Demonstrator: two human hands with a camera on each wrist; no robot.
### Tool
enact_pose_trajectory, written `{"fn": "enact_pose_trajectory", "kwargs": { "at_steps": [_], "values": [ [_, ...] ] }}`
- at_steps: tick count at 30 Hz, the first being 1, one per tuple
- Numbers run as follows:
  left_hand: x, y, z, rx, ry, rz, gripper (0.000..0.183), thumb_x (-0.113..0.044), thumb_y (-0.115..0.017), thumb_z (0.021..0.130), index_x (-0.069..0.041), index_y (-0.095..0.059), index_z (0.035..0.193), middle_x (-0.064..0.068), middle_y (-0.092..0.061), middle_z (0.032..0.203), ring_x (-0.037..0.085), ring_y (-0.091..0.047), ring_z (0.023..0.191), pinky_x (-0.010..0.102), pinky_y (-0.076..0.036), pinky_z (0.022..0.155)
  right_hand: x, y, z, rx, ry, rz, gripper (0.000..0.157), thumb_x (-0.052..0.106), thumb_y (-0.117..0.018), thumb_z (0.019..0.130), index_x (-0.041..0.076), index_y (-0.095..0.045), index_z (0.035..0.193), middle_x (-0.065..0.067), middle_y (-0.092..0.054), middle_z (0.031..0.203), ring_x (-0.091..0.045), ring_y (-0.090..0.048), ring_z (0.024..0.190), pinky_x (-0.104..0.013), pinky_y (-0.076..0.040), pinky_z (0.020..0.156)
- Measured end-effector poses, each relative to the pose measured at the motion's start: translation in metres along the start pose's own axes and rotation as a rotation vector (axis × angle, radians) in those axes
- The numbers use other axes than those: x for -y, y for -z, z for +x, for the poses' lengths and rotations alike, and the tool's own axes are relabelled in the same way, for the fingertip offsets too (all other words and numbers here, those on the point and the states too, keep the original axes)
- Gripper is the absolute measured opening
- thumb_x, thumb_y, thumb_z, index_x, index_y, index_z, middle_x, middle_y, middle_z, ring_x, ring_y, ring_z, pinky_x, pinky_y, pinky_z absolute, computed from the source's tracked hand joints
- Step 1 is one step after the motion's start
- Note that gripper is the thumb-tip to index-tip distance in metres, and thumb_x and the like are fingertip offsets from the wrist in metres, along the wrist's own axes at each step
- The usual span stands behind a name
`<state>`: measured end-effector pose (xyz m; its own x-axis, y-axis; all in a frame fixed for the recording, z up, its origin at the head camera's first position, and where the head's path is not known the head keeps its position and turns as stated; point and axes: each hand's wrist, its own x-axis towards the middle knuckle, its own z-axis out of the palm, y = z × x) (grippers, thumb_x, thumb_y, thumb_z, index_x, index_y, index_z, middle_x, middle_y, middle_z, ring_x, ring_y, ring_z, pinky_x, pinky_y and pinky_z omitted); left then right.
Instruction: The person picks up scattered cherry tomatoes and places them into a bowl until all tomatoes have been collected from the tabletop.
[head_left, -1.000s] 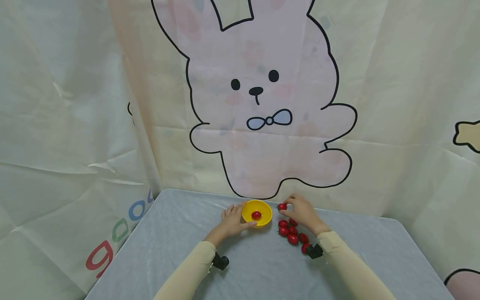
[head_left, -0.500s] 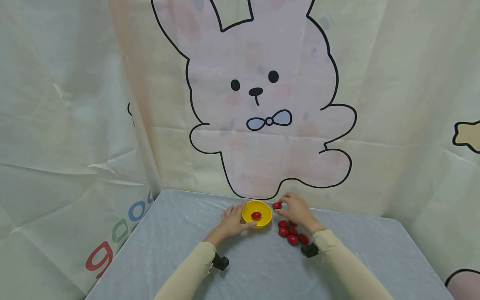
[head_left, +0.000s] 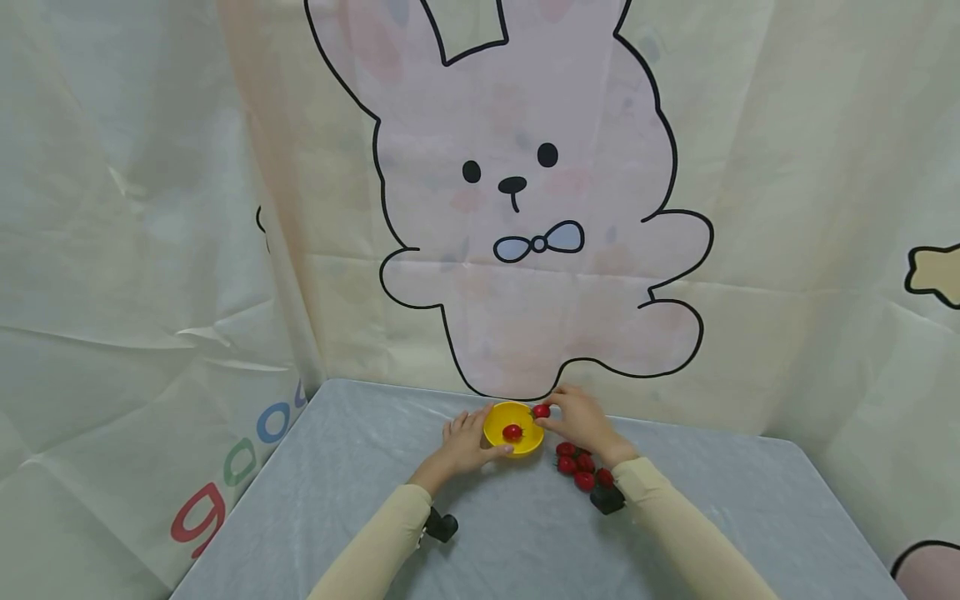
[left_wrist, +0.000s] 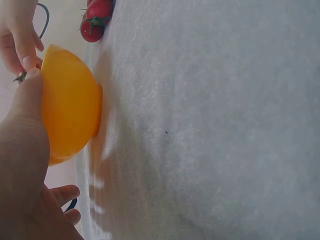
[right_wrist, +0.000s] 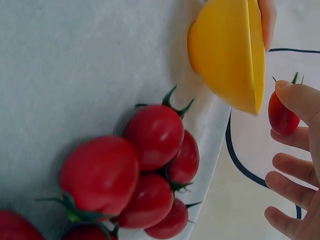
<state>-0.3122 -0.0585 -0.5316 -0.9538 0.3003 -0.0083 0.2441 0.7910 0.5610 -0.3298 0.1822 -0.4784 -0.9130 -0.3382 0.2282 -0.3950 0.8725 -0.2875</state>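
Lower centre: left hand (head_left: 463, 445) clasps yellow bowl (head_left: 528, 442) between thumb and fingers, presumably steadying it; right hand (head_left: 583, 422) pinches cherry tomato (head_left: 542, 411).

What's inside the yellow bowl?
One tomato lies in the bowl. A second tomato, pinched by the right hand, covers part of the bowl in the head view; whatever lies behind is hidden.

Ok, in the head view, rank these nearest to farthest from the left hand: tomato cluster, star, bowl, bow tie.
1. Bowl: touching the left hand, to its right.
2. Tomato cluster: right of the bowl.
3. Bow tie: printed on the backdrop behind.
4. Star: printed at the view's far right.
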Motion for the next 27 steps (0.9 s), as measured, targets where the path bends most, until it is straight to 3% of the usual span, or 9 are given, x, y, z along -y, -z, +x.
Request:
{"fn": "enact_pose_trajectory", "kwargs": {
  "at_steps": [15, 27],
  "values": [
    [0.004, -0.004, 0.003, 0.005, -0.004, -0.005, 0.097, -0.071, -0.059, 0.084, -0.021, -0.022, 0.158, 0.016, -0.036, 0.159, 0.043, -0.024, 0.147, 0.070, -0.008, 0.119, 0.014, -0.011, 0.005, -0.008, 0.051, -0.006, 0.036, 0.040, -0.081, 0.081, 0.011, -0.076, 0.102, -0.005, -0.066, 0.108, -0.024, -0.061, 0.098, -0.044, -0.056, 0.089],
    [0.002, 0.000, -0.001, -0.011, -0.029, -0.009, 0.096, -0.068, -0.060, 0.085, -0.017, -0.024, 0.157, 0.017, -0.038, 0.158, 0.044, -0.026, 0.146, 0.071, -0.011, 0.116, 0.018, -0.016, 0.002, 0.033, 0.059, -0.009, 0.036, 0.041, -0.080, 0.081, 0.011, -0.076, 0.100, -0.007, -0.066, 0.110, -0.024, -0.062, 0.098, -0.045, -0.055, 0.093]
  ]
}}
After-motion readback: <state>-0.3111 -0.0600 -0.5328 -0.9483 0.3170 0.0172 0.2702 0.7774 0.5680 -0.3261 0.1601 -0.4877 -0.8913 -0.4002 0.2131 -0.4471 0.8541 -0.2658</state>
